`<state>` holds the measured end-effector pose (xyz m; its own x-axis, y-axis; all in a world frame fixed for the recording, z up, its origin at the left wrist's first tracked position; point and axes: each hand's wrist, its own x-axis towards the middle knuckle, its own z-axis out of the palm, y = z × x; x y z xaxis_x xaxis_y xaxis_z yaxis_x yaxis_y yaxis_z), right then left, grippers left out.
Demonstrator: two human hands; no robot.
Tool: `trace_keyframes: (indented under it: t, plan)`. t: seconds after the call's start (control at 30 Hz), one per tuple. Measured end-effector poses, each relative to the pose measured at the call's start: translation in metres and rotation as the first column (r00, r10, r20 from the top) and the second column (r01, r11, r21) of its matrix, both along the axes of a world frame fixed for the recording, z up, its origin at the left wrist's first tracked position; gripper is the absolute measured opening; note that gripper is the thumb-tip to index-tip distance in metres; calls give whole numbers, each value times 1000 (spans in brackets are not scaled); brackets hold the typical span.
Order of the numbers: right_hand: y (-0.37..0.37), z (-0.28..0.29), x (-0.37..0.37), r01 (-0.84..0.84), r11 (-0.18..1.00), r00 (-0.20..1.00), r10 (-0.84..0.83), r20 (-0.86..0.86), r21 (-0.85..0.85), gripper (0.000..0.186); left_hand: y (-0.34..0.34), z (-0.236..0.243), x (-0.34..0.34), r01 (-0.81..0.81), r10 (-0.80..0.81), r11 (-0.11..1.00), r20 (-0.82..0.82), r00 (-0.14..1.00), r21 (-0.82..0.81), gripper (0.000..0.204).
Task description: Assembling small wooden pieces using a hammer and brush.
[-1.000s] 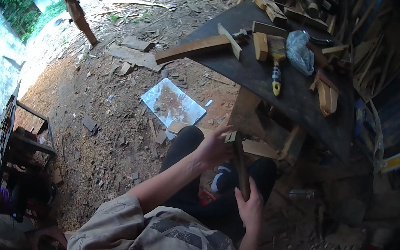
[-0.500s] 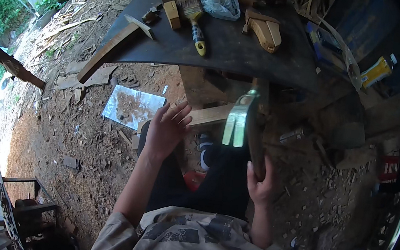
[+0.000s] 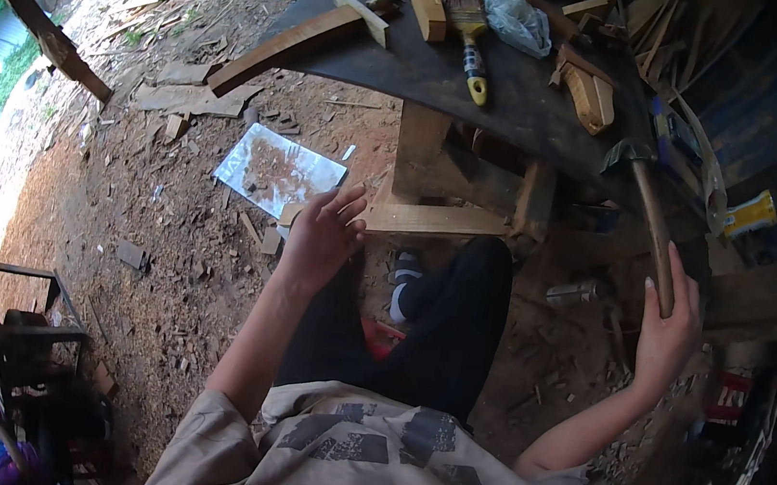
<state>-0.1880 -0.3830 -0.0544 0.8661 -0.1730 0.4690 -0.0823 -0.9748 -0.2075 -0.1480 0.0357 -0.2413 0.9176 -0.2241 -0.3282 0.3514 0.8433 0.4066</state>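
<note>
My right hand grips the lower end of a wooden-handled hatchet, whose dark metal head points up toward the edge of the dark workbench. My left hand hovers open and empty, fingers spread, above my left knee and near a pale wooden plank braced under the bench. On the bench lie a paintbrush with a yellow and black handle, a small wooden block, a crumpled plastic bag and a shaped wooden piece.
A long curved board leans off the bench's left edge. A flat clear sheet covered in sawdust lies on the dirt ground among wood chips. A yellow bottle sits at right amid scrap wood. Metal frames stand at lower left.
My right hand has swung the hatchet from in front of my lap out to the right and up beside the bench. My left hand stayed open near the plank.
</note>
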Motion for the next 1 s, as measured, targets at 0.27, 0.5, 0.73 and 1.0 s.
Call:
trace_keyframes:
  t: [0.27,0.5,0.73,1.0]
  plan:
    - [30,14,80,-84,987,996,86,8,-139,45,-27,10,-3,103,-103,992,1,995,70,37]
    - [83,13,123,-365,930,929,367,42,-38,41,-12,6,-16,12,-8,986,-26,1000,166,39]
    - [92,1,200,-389,908,901,410,139,-156,31,-14,33,-13,15,-79,936,167,983,352,36]
    - [91,-38,234,-348,924,891,379,249,-159,22,-22,146,30,-250,-217,404,358,908,880,38]
